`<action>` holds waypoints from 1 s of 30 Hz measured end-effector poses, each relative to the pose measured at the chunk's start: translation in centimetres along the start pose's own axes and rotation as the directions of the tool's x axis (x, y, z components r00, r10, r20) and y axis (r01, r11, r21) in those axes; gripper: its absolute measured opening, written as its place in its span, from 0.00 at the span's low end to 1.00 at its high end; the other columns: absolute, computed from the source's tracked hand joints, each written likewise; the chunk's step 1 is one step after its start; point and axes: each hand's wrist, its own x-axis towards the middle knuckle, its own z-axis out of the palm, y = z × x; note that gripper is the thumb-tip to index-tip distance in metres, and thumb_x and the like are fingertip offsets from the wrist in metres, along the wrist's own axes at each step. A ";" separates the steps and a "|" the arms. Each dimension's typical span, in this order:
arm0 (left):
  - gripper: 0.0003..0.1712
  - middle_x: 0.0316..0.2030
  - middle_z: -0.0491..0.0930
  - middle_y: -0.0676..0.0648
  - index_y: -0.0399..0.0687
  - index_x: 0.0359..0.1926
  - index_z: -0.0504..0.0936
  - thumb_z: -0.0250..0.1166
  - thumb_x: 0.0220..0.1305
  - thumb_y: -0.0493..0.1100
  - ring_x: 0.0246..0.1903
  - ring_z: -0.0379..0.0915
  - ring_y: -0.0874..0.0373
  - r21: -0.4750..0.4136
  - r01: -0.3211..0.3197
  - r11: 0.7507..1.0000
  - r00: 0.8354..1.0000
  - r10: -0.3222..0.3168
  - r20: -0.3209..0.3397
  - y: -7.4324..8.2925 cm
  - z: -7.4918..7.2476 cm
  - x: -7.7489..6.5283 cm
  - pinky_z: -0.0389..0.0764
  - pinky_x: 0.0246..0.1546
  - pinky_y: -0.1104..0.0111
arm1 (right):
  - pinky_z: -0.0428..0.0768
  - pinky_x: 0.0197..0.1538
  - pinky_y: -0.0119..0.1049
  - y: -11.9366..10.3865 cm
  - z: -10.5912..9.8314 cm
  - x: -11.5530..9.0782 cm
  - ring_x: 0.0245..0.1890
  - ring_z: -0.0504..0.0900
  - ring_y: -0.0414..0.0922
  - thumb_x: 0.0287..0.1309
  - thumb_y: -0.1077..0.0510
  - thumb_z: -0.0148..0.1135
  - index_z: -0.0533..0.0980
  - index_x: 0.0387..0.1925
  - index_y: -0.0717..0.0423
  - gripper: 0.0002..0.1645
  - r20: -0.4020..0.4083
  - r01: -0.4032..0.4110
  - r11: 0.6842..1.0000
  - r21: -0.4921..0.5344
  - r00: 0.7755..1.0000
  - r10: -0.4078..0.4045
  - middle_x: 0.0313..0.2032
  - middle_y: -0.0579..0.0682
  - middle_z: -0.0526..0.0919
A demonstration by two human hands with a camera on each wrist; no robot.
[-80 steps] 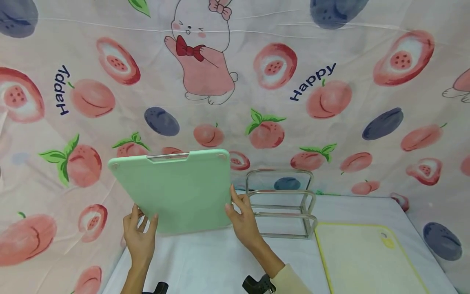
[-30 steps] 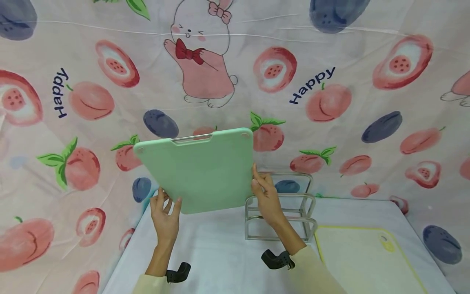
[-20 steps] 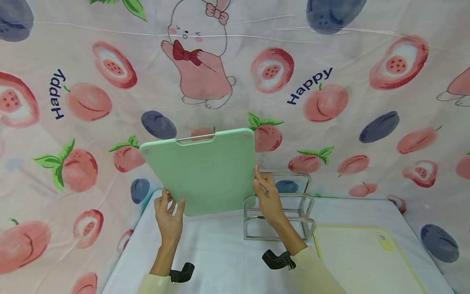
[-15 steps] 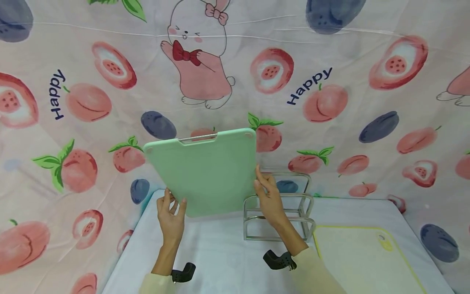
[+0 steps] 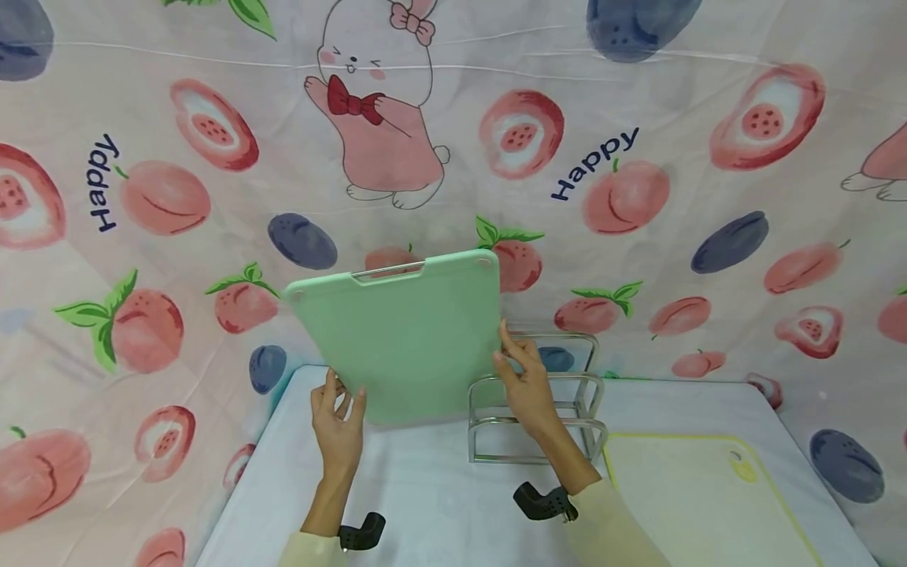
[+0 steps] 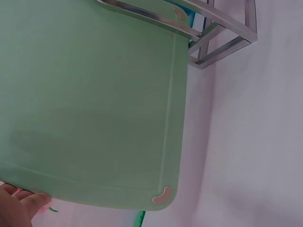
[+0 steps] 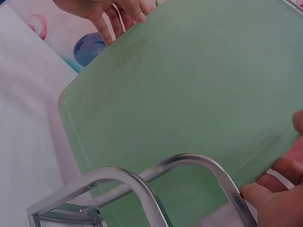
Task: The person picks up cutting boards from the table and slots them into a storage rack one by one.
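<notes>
A pale green cutting board [image 5: 397, 339] stands tilted over the table, its handle slot with a metal strip at the top edge. My left hand [image 5: 338, 421] pinches its lower left edge, thumb on the near face. My right hand [image 5: 527, 386] grips the right edge, beside the wire rack. The silver metal rack [image 5: 537, 459] has three upright loops. The board's lower right part shows behind the front and middle loops and overlaps the rear one. In the right wrist view, two rack bars [image 7: 189, 158] cross in front of the board [image 7: 180, 94].
A pale cutting board with a yellow rim [image 5: 708, 496] lies flat on the white-covered table [image 5: 418, 504], right of the rack. Behind the table hangs a cloth [image 5: 453, 228] printed with peaches and a rabbit. Black wrist cameras [image 5: 542, 502] sit on both wrists.
Both hands have carried the green cutting board up and to the right, to the rack. Over the last half second it has shifted slightly further right and a little lower. The rack stays put.
</notes>
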 end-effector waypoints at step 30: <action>0.36 0.50 0.59 0.23 0.19 0.67 0.50 0.57 0.61 0.22 0.54 0.60 0.33 -0.050 -0.057 0.997 0.987 0.063 0.149 0.8 1.5 -0.2 0.61 0.56 0.38 | 0.69 0.54 0.26 2.8 -3.4 -1.0 0.58 0.66 0.57 0.68 0.63 0.53 0.54 0.73 0.48 0.35 -0.038 0.089 0.994 -0.058 0.995 -0.091 0.58 0.62 0.65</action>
